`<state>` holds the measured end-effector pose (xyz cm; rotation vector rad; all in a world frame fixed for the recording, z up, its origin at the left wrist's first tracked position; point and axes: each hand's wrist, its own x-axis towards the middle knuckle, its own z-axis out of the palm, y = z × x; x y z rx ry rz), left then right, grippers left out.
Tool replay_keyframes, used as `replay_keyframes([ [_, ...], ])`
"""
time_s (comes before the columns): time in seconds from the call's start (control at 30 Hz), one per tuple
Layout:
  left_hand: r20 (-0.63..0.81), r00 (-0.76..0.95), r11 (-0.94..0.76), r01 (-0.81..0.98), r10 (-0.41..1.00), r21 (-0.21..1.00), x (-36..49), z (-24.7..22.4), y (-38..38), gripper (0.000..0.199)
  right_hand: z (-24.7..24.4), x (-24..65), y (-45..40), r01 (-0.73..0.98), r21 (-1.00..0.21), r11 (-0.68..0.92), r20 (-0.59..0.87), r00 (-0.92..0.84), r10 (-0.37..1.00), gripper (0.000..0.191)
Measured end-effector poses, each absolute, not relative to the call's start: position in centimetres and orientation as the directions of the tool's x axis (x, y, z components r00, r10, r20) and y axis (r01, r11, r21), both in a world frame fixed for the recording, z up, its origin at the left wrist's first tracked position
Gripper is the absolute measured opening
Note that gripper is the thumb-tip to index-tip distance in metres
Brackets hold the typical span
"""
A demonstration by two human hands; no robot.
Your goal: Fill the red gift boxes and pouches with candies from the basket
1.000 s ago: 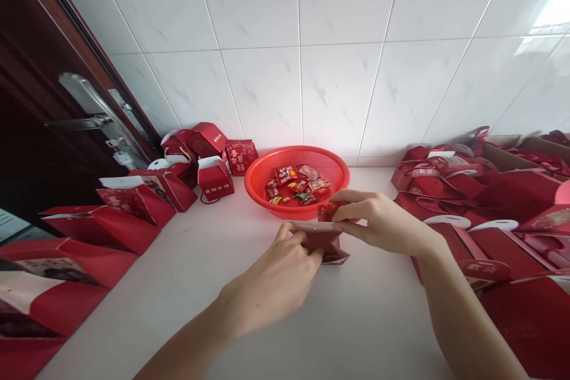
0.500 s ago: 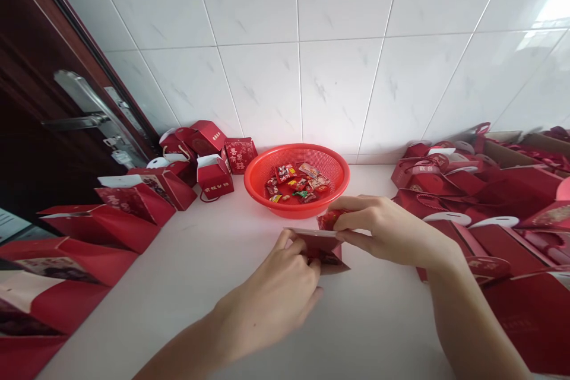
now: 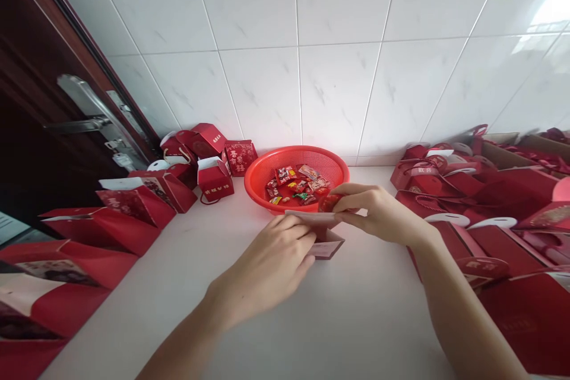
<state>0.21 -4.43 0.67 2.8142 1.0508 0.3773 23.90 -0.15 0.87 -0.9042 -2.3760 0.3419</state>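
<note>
My left hand (image 3: pixel 267 261) is closed on the left side of a small red gift box (image 3: pixel 330 246), whose top is open and shows a pale inside. Some of its fingers are hidden within or behind the box wall. Just above the far edge of this box, my right hand (image 3: pixel 378 212) pinches a red wrapped candy (image 3: pixel 326 203), partly covered by the fingers. Directly behind both hands stands a red plastic basket (image 3: pixel 253 181) with several wrapped candies (image 3: pixel 307 185) on its bottom.
Red gift boxes (image 3: pixel 129 205) stand in a row along the left, with smaller boxes (image 3: pixel 215 178) near the wall. Many more red boxes (image 3: pixel 503 237) crowd the right side. A white tiled wall (image 3: pixel 338 83) closes off the back, and a dark door (image 3: pixel 40 89) stands at left.
The gift box's opening has spread wider and now shows more of its pale inside. My right hand has shifted slightly up and away with the candy; my left hand has moved a little with the box.
</note>
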Motion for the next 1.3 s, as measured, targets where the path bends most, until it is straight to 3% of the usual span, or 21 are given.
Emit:
replay_keyframes([
  [0.13, 0.116, 0.737, -0.726, 0.603, 0.666, 0.331, 0.0, 1.2, -3.4, 0.036, 0.5, 24.0, 0.6, 0.552, -0.449, 0.703, 0.346, -0.618, 0.706, 0.020],
  [0.3, 0.121, 0.743, -0.723, 0.578, 0.658, 0.378, -0.4, 1.1, -2.4, 0.040, 0.4, 24.2, 0.9, 0.462, -0.553, 0.693, 0.441, -0.544, 0.714, 0.016],
  [0.5, 0.170, 0.724, -0.723, 0.580, 0.669, 0.375, -0.4, 0.9, -1.9, 0.036, 0.4, 24.5, 1.1, 0.201, -0.741, 0.640, 0.586, -0.270, 0.764, 0.016],
  [0.57, 0.241, 0.696, -0.724, 0.570, 0.677, 0.388, -0.3, 0.8, -1.8, 0.035, 0.5, 24.3, 0.7, 0.076, -0.783, 0.617, 0.589, -0.226, 0.776, 0.026],
  [0.67, 0.450, 0.542, -0.705, 0.543, 0.709, 0.456, -0.1, 0.7, -1.7, 0.031, 0.9, 23.8, 0.0, -0.049, -0.840, 0.540, 0.534, -0.251, 0.808, 0.053],
  [0.77, 0.572, 0.334, -0.654, 0.505, 0.750, 0.563, 0.2, 0.8, -1.8, 0.030, 1.0, 23.2, -0.7, -0.098, -0.872, 0.479, 0.482, -0.341, 0.807, 0.064],
  [0.93, 0.487, 0.189, -0.522, 0.347, 0.852, 0.779, 0.2, 1.0, -1.8, 0.036, 0.6, 22.4, -1.1, -0.049, -0.881, 0.470, 0.448, -0.406, 0.797, 0.066],
  [1.13, 0.523, 0.112, -0.534, 0.245, 0.845, 0.809, 0.2, 1.0, -1.4, 0.020, 0.5, 22.1, -1.0, -0.012, -0.897, 0.442, 0.404, -0.431, 0.807, 0.072],
  [1.2, 0.548, 0.070, -0.547, 0.240, 0.834, 0.802, 0.2, 1.1, -1.4, 0.017, 0.5, 22.0, -0.8, 0.002, -0.905, 0.426, 0.383, -0.433, 0.816, 0.062],
  [1.3, 0.563, 0.001, -0.546, 0.243, 0.827, 0.802, 0.1, 1.4, -1.4, 0.013, 0.6, 21.7, -0.6, -0.068, -0.929, 0.364, 0.356, -0.434, 0.828, 0.032],
])
